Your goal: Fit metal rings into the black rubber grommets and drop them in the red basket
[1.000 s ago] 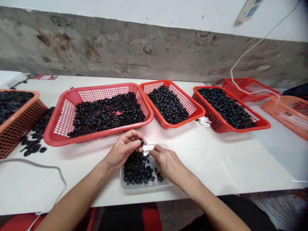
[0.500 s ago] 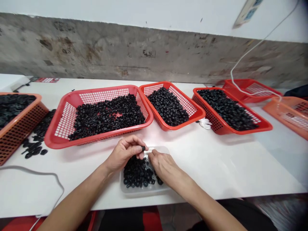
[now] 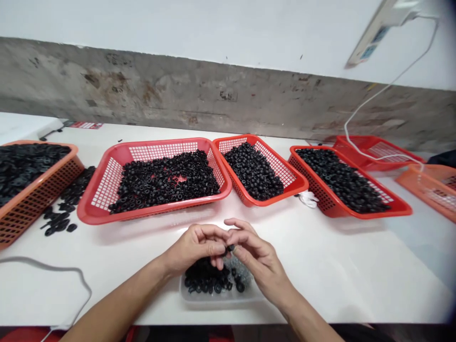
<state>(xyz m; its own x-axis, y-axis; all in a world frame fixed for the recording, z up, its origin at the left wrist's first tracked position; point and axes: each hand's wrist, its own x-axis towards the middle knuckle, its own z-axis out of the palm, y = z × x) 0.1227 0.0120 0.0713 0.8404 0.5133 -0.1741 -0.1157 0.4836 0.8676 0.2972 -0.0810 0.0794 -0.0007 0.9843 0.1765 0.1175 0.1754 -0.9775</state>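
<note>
My left hand pinches a small black rubber part between thumb and forefinger. From the other side my right hand meets it, thumb and forefinger closed at the part. Whether a separate tiny piece sits in those right fingertips is too small to make out. Both hands are over a translucent plastic box. Inside it, loose black rubber parts fill the left side, and tiny clear pieces lie to the right, partly hidden by my right hand.
Behind the box stand a wide red basket and a narrower red basket, both holding black parts. Another filled red basket is at right, an orange one at left. Loose black parts and a grey cable lie on the table.
My right hand has come up out of the box and met my left hand at the black part. The whole view has shifted, so the baskets appear lower.
</note>
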